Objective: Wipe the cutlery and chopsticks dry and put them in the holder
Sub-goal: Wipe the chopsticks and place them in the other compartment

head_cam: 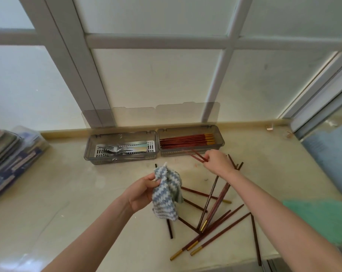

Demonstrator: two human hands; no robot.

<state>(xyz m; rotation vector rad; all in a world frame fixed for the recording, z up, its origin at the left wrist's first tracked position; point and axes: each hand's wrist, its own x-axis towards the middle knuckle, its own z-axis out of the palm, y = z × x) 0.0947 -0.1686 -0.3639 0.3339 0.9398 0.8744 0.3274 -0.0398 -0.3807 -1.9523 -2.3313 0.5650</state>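
The right hand [218,161] pinches a pair of chopsticks [195,155] by one end, their tips angled toward the chopstick holder [189,141] and reaching its near wall. The left hand [141,191] is closed around a bunched blue-and-white cloth [167,191], nearer the viewer than the holder and to its left. In the holder, a row of chopsticks [187,141] lies lengthwise, left to right, so the held pair likely needs turning to match. The right hand is much the nearer. Loose chopsticks [215,222] lie scattered well in front of the holder. The cutlery tray [121,147] touches its left side.
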